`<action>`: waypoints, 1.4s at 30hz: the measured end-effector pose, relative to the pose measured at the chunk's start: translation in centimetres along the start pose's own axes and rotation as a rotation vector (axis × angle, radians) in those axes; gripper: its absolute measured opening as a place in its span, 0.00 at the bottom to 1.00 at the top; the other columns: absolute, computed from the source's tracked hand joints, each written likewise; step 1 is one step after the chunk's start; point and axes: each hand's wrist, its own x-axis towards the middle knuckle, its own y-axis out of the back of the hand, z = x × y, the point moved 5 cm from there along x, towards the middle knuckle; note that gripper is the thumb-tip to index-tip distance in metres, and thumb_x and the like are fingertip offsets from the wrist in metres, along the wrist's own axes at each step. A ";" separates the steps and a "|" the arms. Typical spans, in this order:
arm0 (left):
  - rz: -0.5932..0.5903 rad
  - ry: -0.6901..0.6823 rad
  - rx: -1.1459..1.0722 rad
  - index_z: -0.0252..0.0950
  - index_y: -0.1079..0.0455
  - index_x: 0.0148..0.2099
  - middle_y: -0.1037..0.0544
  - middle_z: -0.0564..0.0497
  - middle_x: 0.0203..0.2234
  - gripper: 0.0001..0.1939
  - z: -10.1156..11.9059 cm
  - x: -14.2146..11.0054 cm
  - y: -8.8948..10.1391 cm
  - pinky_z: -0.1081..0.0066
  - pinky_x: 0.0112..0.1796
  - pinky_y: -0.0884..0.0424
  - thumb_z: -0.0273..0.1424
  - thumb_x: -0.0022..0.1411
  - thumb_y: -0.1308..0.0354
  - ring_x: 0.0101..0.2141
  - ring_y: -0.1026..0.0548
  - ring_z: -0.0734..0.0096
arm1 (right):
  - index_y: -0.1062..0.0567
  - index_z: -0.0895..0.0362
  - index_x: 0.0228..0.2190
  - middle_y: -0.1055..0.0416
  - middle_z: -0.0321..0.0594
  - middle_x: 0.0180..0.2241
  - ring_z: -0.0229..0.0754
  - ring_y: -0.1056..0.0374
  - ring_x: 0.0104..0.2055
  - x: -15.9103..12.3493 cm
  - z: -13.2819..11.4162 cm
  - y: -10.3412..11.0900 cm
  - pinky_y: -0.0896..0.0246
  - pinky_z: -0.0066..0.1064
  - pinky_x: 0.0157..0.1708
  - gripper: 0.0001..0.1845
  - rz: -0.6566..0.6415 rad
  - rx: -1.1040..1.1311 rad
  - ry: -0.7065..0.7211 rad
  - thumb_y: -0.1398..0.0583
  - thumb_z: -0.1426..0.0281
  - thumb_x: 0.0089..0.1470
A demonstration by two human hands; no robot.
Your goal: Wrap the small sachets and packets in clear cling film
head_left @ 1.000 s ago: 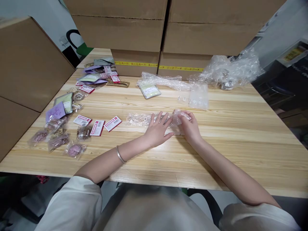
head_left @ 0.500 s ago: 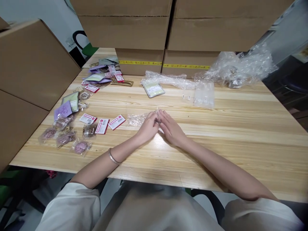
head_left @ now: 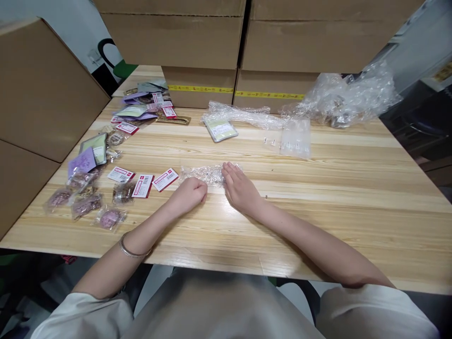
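Brown cardboard boxes point(head_left: 176, 42) with yellow printed tape point(head_left: 201, 88) backed the pale wood-grain table point(head_left: 318, 226) in the head view. Red-edged white barcode cards point(head_left: 165, 180) bore illegible print. Crinkled clear plastic wrap point(head_left: 212, 173) lay beneath the right hand's point(head_left: 242, 188) straight, ungripping fingers; the left hand point(head_left: 190, 194) curled fist-like beside it, contents hidden.

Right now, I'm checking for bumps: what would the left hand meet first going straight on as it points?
Most likely the clear plastic wrap, just beyond the left hand; whether the two touch is hard to tell.
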 end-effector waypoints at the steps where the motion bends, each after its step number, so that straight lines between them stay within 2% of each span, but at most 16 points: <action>1: -0.053 0.054 -0.033 0.38 0.34 0.15 0.36 0.55 0.11 0.13 -0.6 0.1 -0.6 0.70 0.23 0.45 0.30 0.49 0.51 0.18 0.38 0.71 | 0.39 0.67 0.63 0.46 0.59 0.67 0.55 0.56 0.71 0.0 -0.1 0.0 0.58 0.55 0.68 0.29 -0.014 -0.011 -0.001 0.51 0.66 0.65; 3: -0.097 0.129 -0.078 0.37 0.31 0.17 0.38 0.56 0.09 0.13 -1.4 0.3 -1.3 0.70 0.21 0.48 0.31 0.49 0.50 0.16 0.40 0.72 | 0.42 0.65 0.65 0.49 0.57 0.68 0.57 0.58 0.71 -0.1 -0.2 0.2 0.59 0.54 0.68 0.35 -0.040 -0.032 -0.003 0.47 0.59 0.63; 6: -0.054 0.164 -0.091 0.36 0.29 0.22 0.41 0.58 0.08 0.13 -1.9 0.6 -1.6 0.71 0.18 0.50 0.33 0.53 0.50 0.13 0.43 0.73 | 0.43 0.63 0.66 0.52 0.56 0.69 0.57 0.58 0.72 -0.1 0.0 0.5 0.62 0.53 0.69 0.40 -0.055 -0.052 -0.030 0.44 0.54 0.61; 10: 0.038 0.264 -0.308 0.38 0.31 0.34 0.44 0.63 0.08 0.10 -2.1 0.8 -1.7 0.73 0.15 0.56 0.38 0.59 0.49 0.09 0.50 0.76 | 0.42 0.63 0.66 0.52 0.55 0.69 0.56 0.57 0.71 0.1 0.8 0.6 0.61 0.52 0.69 0.38 -0.028 -0.066 -0.083 0.43 0.57 0.61; 14: 0.204 0.247 -0.491 0.39 0.40 0.31 0.40 0.62 0.12 0.16 -2.4 1.2 -1.3 0.75 0.14 0.55 0.45 0.63 0.48 0.10 0.47 0.79 | 0.39 0.63 0.64 0.49 0.54 0.68 0.53 0.56 0.71 0.2 1.4 0.6 0.58 0.51 0.68 0.30 0.002 -0.051 -0.086 0.48 0.64 0.65; 17: 0.420 0.109 -0.311 0.37 0.35 0.30 0.31 0.54 0.20 0.18 -2.5 1.6 0.0 0.74 0.21 0.37 0.45 0.66 0.48 0.19 0.33 0.75 | 0.37 0.60 0.64 0.47 0.52 0.68 0.52 0.54 0.71 0.2 1.6 0.7 0.56 0.53 0.68 0.27 0.011 -0.022 -0.054 0.50 0.67 0.66; 19: 0.568 -0.063 -0.064 0.35 0.29 0.35 0.24 0.45 0.33 0.16 -1.7 1.5 0.9 0.67 0.37 0.27 0.40 0.67 0.49 0.36 0.25 0.65 | 0.35 0.62 0.63 0.45 0.52 0.67 0.53 0.53 0.70 0.2 1.6 0.7 0.55 0.53 0.67 0.26 0.014 -0.017 -0.035 0.51 0.68 0.66; 20: 0.611 -0.160 0.061 0.34 0.27 0.39 0.24 0.42 0.42 0.15 -1.1 1.5 0.9 0.62 0.47 0.27 0.37 0.68 0.51 0.46 0.26 0.62 | 0.34 0.63 0.62 0.44 0.53 0.66 0.53 0.52 0.70 0.2 1.6 0.7 0.54 0.53 0.67 0.26 0.016 -0.014 -0.028 0.51 0.68 0.66; 22: 0.573 -0.353 0.261 0.35 0.28 0.52 0.29 0.40 0.56 0.17 0.2 1.8 0.0 0.56 0.59 0.36 0.32 0.70 0.54 0.58 0.33 0.59 | 0.32 0.63 0.60 0.41 0.54 0.65 0.53 0.52 0.70 0.2 1.5 0.7 0.53 0.53 0.67 0.25 0.022 0.007 -0.022 0.51 0.69 0.66; 24: 0.420 -0.496 0.402 0.35 0.35 0.62 0.32 0.41 0.61 0.22 1.3 2.4 -1.9 0.53 0.63 0.41 0.28 0.70 0.58 0.64 0.39 0.60 | 0.32 0.63 0.59 0.39 0.55 0.64 0.53 0.51 0.70 0.3 1.5 0.7 0.54 0.54 0.67 0.24 0.032 0.059 -0.023 0.51 0.70 0.66; 26: 0.290 -0.557 0.511 0.31 0.42 0.67 0.35 0.37 0.64 0.25 1.9 3.1 -3.7 0.51 0.65 0.45 0.26 0.70 0.61 0.67 0.43 0.59 | 0.34 0.63 0.60 0.38 0.56 0.63 0.53 0.50 0.69 0.4 1.5 0.8 0.56 0.56 0.68 0.25 0.045 0.144 -0.024 0.51 0.71 0.64; 29: 0.218 -0.553 0.648 0.23 0.49 0.69 0.45 0.31 0.68 0.28 2.2 3.7 -5.1 0.51 0.66 0.49 0.31 0.72 0.60 0.69 0.50 0.55 | 0.42 0.60 0.65 0.43 0.53 0.66 0.51 0.49 0.69 0.2 2.4 1.2 0.58 0.55 0.68 0.34 0.066 0.370 -0.072 0.47 0.71 0.58; 31: 0.171 -0.561 0.713 0.19 0.51 0.70 0.49 0.29 0.69 0.33 2.1 3.7 -5.3 0.52 0.67 0.52 0.39 0.72 0.58 0.69 0.53 0.52 | 0.53 0.54 0.69 0.51 0.47 0.69 0.49 0.50 0.69 -0.1 3.6 1.3 0.52 0.54 0.66 0.44 0.095 0.581 -0.168 0.46 0.73 0.53; 34: 0.110 -0.574 0.751 0.21 0.52 0.70 0.52 0.30 0.69 0.39 1.7 3.4 -5.2 0.53 0.67 0.54 0.48 0.71 0.57 0.70 0.55 0.51 | 0.63 0.51 0.70 0.59 0.41 0.72 0.46 0.53 0.71 -0.6 4.7 1.4 0.48 0.52 0.64 0.52 0.112 0.775 -0.259 0.48 0.76 0.47; 38: 0.090 -0.568 0.750 0.29 0.52 0.72 0.51 0.34 0.70 0.42 1.6 3.3 -4.9 0.52 0.67 0.56 0.53 0.68 0.53 0.70 0.54 0.52 | 0.60 0.53 0.70 0.60 0.37 0.71 0.43 0.59 0.72 -0.5 4.9 1.6 0.52 0.49 0.66 0.55 0.077 0.744 -0.231 0.49 0.77 0.41; 42: 0.043 -0.551 0.728 0.33 0.50 0.72 0.46 0.37 0.69 0.42 1.9 3.7 -4.3 0.52 0.66 0.53 0.50 0.64 0.45 0.68 0.48 0.51 | 0.67 0.55 0.70 0.57 0.41 0.71 0.43 0.56 0.71 -0.2 5.6 2.9 0.50 0.52 0.65 0.57 0.023 0.680 -0.203 0.49 0.78 0.41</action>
